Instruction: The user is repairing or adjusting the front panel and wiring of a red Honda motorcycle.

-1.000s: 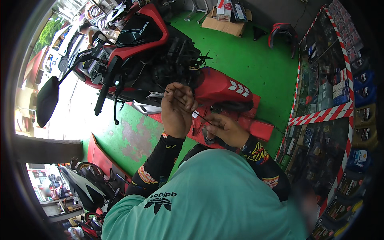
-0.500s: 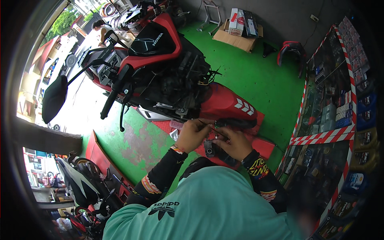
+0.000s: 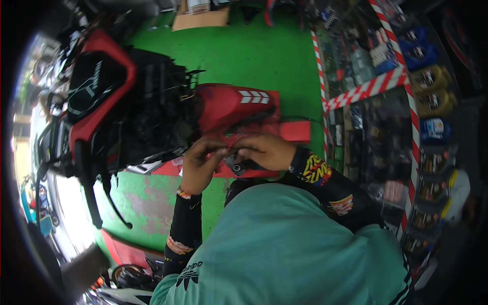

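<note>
My left hand (image 3: 203, 165) and my right hand (image 3: 262, 151) meet at the fingertips over a red platform (image 3: 292, 131), beside the red rear mudguard (image 3: 218, 104) of a motorcycle (image 3: 104, 101). Both hands have their fingers pinched together; what lies between them is too small and blurred to make out. A dark metal part (image 3: 236, 165) with a round opening sits just below them, partly hidden. The motorcycle has loose wires showing near the mudguard.
A cardboard box (image 3: 198, 20) stands at the back on the green floor (image 3: 244, 56). A glass display case (image 3: 366, 127) edged in striped tape runs along the right, beside oil bottles (image 3: 429, 101). A red panel (image 3: 119, 244) and other motorcycles (image 3: 132, 279) lie toward the lower left.
My left hand has turned and come down from its raised position to meet the right. The thin black item seen between them earlier no longer shows clearly. The whole view has swung, shifting the scene.
</note>
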{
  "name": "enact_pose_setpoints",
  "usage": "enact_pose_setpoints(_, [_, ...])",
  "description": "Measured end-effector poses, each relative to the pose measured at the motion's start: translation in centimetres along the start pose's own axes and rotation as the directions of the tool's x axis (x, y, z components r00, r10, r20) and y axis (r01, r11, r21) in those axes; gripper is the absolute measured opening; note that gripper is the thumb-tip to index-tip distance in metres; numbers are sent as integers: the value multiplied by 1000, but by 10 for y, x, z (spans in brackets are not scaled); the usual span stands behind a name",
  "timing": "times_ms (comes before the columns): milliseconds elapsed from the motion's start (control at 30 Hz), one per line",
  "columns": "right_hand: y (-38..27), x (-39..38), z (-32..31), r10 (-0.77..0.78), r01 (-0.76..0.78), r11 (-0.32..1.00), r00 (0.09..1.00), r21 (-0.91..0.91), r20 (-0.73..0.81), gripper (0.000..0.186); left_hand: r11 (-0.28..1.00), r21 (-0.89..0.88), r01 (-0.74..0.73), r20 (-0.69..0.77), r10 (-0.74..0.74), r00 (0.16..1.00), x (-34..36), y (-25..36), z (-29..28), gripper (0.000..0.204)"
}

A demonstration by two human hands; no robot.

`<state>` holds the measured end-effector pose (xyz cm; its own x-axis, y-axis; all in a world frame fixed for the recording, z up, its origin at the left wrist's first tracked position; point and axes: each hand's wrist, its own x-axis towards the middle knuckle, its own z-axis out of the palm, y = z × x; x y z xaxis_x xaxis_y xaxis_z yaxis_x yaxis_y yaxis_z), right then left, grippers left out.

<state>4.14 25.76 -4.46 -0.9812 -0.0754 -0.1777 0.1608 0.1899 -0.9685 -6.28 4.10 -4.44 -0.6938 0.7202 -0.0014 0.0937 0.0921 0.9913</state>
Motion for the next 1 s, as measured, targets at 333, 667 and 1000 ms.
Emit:
enact_pose_setpoints(333, [54, -55, -61, 133, -116, 979, 986, -165, 96, 20, 993, 10, 120, 128, -120, 984, 27, -32, 101, 11])
enact_pose_setpoints(667, [140, -115, -290, 129, -276, 855, 934, 440, 335, 15, 855, -403, 326, -199, -430, 881, 139, -4, 293, 38])
enact_pose_setpoints(1000, [125, -87, -415, -32, -46, 962, 959, 267, 280, 10, 876, -483, 23, -490, -292, 821, 186, 61, 389, 34])
